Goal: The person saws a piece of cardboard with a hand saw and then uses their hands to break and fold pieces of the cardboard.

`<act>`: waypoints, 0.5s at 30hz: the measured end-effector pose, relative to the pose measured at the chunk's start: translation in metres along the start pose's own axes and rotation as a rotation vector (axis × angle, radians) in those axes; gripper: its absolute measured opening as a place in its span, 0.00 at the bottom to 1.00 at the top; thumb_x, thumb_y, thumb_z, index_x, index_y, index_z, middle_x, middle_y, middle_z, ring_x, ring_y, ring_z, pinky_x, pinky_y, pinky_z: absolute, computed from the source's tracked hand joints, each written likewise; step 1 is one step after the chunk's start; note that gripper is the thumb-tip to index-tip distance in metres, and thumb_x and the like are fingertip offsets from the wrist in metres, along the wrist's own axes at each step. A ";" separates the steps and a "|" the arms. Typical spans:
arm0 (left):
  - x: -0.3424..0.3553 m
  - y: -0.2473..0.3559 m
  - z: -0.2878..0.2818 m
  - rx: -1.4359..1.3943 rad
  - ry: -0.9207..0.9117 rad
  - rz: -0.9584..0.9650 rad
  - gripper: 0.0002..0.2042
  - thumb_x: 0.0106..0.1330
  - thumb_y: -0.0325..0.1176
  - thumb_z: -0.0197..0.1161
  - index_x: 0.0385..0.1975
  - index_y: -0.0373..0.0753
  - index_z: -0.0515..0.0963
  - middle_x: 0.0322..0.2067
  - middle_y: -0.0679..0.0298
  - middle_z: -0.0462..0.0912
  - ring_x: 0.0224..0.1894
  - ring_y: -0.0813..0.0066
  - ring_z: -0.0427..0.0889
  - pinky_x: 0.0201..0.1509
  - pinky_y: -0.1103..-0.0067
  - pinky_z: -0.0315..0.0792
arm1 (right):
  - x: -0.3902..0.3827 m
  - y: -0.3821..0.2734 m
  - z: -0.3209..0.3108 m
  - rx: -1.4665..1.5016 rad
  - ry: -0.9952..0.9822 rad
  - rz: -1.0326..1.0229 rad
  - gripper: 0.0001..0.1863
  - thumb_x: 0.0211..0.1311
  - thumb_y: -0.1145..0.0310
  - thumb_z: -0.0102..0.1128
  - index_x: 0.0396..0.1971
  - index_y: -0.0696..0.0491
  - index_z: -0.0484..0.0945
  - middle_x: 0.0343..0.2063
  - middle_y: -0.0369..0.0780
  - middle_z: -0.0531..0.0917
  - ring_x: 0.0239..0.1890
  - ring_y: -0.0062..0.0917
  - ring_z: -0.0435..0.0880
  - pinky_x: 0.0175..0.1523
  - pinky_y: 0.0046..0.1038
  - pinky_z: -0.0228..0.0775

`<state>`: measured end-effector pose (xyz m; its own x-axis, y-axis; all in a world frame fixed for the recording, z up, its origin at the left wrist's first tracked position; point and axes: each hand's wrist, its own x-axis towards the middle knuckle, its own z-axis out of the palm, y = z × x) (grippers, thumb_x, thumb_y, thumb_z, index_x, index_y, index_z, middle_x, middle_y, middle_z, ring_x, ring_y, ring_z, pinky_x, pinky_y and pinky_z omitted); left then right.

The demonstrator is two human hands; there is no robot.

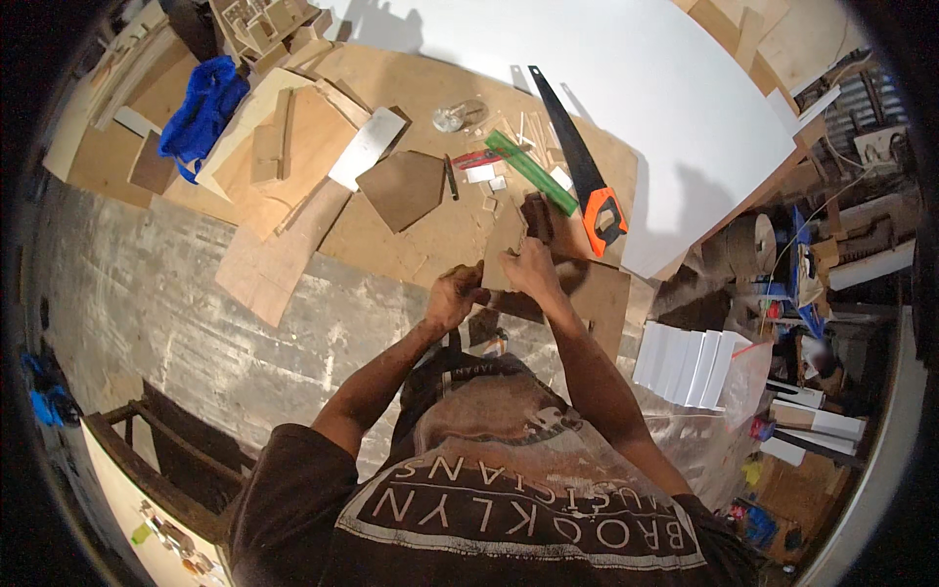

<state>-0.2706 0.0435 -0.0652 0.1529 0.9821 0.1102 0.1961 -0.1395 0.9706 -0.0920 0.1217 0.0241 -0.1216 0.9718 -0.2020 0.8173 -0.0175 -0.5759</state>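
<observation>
Over the near edge of the brown worktable, my left hand (455, 297) is closed, its fingers pinching the lower left edge of a small pale wooden board (502, 238). My right hand (530, 268) is closed at the board's right side, thumb towards it. Just beyond the right fingers is a dark brown piece (536, 216), perhaps folded sandpaper; whether those fingers grip it or the board is hard to tell. A handsaw (572, 147) with an orange and black handle lies to the right. Nearer the hands are a green ruler (531, 173) and a red cutter (479, 158).
A pentagonal brown board (403, 189), a dark pen (450, 178) and a clear container (460, 116) lie left of the ruler. Stacked wood sheets (303, 137) and a blue bag (202, 112) are farther left. A large white panel (675, 88) spans the back; white pieces (685, 362) stand at right.
</observation>
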 end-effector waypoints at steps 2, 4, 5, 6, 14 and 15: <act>0.000 0.026 0.003 0.114 -0.008 -0.059 0.19 0.54 0.27 0.71 0.48 0.38 0.80 0.40 0.55 0.83 0.44 0.49 0.81 0.51 0.62 0.75 | -0.001 0.006 -0.004 0.002 -0.010 0.047 0.20 0.55 0.61 0.63 0.34 0.67 0.80 0.33 0.62 0.83 0.43 0.57 0.83 0.45 0.46 0.77; -0.008 0.026 0.002 0.236 0.059 -0.002 0.20 0.54 0.29 0.72 0.48 0.39 0.80 0.40 0.56 0.83 0.45 0.50 0.79 0.51 0.61 0.74 | -0.001 0.002 -0.004 0.008 -0.029 0.065 0.20 0.55 0.60 0.63 0.35 0.66 0.81 0.34 0.62 0.83 0.44 0.57 0.83 0.46 0.46 0.77; -0.014 0.027 0.002 0.358 0.127 0.058 0.21 0.53 0.32 0.73 0.48 0.41 0.80 0.41 0.58 0.83 0.46 0.51 0.78 0.52 0.61 0.72 | -0.003 0.000 -0.003 -0.004 -0.004 0.063 0.21 0.55 0.60 0.64 0.35 0.66 0.81 0.34 0.62 0.83 0.44 0.56 0.83 0.47 0.46 0.77; -0.020 0.031 0.001 0.357 0.122 0.057 0.21 0.53 0.32 0.73 0.48 0.41 0.80 0.41 0.58 0.83 0.46 0.51 0.78 0.52 0.61 0.72 | -0.004 -0.003 -0.004 -0.015 0.023 0.063 0.22 0.54 0.59 0.64 0.36 0.66 0.81 0.34 0.62 0.83 0.44 0.56 0.83 0.48 0.46 0.77; -0.030 0.016 0.009 0.560 0.057 0.036 0.17 0.52 0.41 0.75 0.41 0.43 0.86 0.44 0.62 0.82 0.50 0.56 0.75 0.49 0.64 0.70 | -0.007 -0.029 -0.019 -0.003 -0.039 0.165 0.25 0.54 0.56 0.64 0.35 0.68 0.81 0.36 0.63 0.83 0.46 0.53 0.85 0.49 0.44 0.78; -0.029 0.016 0.010 0.560 0.055 0.038 0.17 0.52 0.41 0.75 0.41 0.43 0.86 0.44 0.62 0.82 0.50 0.56 0.75 0.49 0.64 0.70 | -0.006 -0.028 -0.018 -0.027 -0.060 0.195 0.25 0.55 0.56 0.64 0.34 0.68 0.81 0.36 0.62 0.84 0.46 0.52 0.85 0.49 0.44 0.78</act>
<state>-0.2625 0.0114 -0.0551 0.1220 0.9782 0.1683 0.6777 -0.2060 0.7059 -0.1038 0.1206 0.0555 0.0075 0.9348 -0.3552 0.8434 -0.1967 -0.5000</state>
